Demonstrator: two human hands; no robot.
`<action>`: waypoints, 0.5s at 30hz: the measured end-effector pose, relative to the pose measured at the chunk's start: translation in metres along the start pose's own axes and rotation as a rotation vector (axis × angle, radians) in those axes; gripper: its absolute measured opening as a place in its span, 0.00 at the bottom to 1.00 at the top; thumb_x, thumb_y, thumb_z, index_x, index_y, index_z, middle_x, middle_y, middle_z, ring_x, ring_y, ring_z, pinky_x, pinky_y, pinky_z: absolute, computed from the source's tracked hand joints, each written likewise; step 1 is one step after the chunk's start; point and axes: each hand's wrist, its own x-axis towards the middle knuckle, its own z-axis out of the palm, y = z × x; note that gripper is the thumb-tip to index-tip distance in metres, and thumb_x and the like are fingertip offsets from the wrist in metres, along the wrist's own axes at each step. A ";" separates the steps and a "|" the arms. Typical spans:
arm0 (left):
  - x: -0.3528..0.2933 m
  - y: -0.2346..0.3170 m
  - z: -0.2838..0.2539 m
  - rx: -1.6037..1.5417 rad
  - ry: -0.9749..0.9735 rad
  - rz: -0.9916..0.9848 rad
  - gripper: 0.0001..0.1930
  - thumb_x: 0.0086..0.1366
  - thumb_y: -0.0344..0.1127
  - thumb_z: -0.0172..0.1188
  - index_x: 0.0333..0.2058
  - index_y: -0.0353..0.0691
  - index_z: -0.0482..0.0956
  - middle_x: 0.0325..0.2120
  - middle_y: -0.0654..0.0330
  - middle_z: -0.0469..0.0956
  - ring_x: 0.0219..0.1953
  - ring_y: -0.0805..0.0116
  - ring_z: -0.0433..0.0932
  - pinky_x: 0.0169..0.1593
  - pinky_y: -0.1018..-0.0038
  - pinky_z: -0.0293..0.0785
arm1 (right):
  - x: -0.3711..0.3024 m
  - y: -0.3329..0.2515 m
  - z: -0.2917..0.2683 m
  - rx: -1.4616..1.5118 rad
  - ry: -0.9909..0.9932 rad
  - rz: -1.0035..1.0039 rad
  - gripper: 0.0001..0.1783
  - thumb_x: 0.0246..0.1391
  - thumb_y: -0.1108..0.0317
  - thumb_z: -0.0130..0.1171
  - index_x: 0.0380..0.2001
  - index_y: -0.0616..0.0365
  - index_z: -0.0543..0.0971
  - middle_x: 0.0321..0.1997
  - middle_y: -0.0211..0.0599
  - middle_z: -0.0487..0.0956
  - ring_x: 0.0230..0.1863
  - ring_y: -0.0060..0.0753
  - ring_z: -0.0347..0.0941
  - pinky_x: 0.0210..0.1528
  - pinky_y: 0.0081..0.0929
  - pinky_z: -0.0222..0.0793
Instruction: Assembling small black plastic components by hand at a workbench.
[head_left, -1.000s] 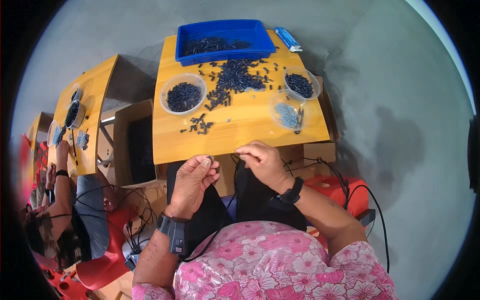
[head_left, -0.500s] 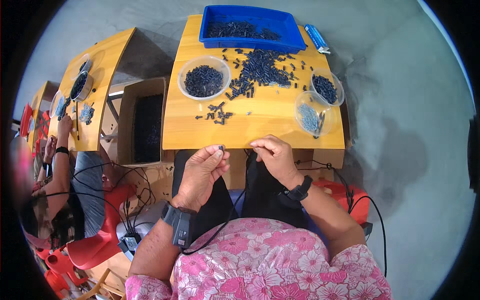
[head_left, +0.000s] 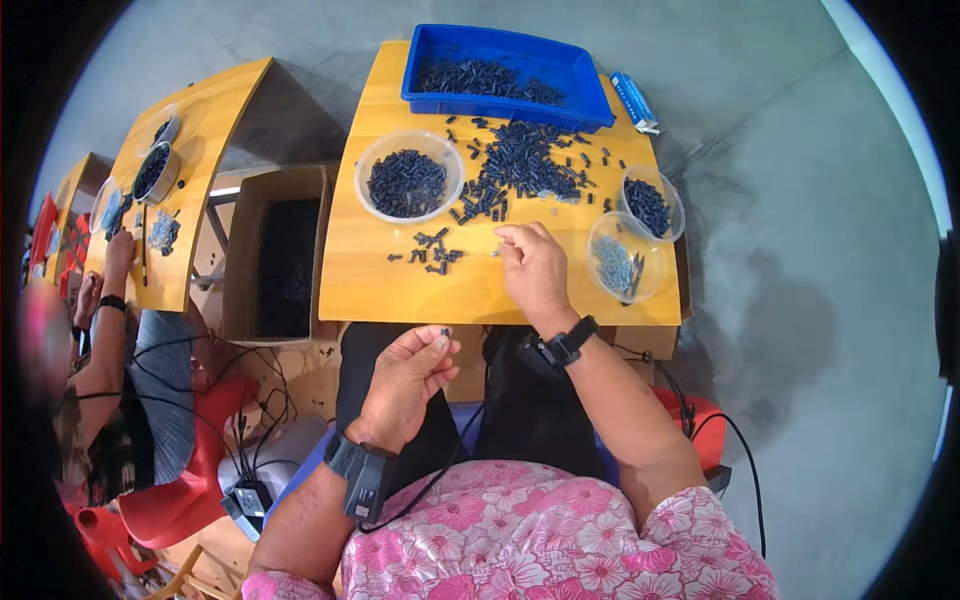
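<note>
Right hand (head_left: 537,275) is reaching forward, grip unclear, likely picking and needing precision; left hand (head_left: 405,380) is pinching a black piece (head_left: 445,331).

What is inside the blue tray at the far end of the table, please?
Inside the blue tray lies a loose heap of small black parts; bare blue shows to the right of it. Whatever is under the heap is covered and cannot be seen.

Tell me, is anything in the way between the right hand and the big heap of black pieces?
Nothing visible is: only a strip of yellow table shows between the right hand and the heap of black pieces. The blue tray stands beyond the heap.
</note>
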 end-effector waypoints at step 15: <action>0.000 0.002 0.003 -0.010 -0.025 -0.024 0.03 0.67 0.33 0.56 0.38 0.44 0.77 0.33 0.66 0.79 0.32 0.79 0.75 0.42 0.78 0.75 | 0.032 0.048 0.023 -0.009 0.059 0.172 0.03 0.45 0.74 0.62 0.27 0.55 0.80 0.31 0.40 0.78 0.35 0.45 0.76 0.38 0.35 0.72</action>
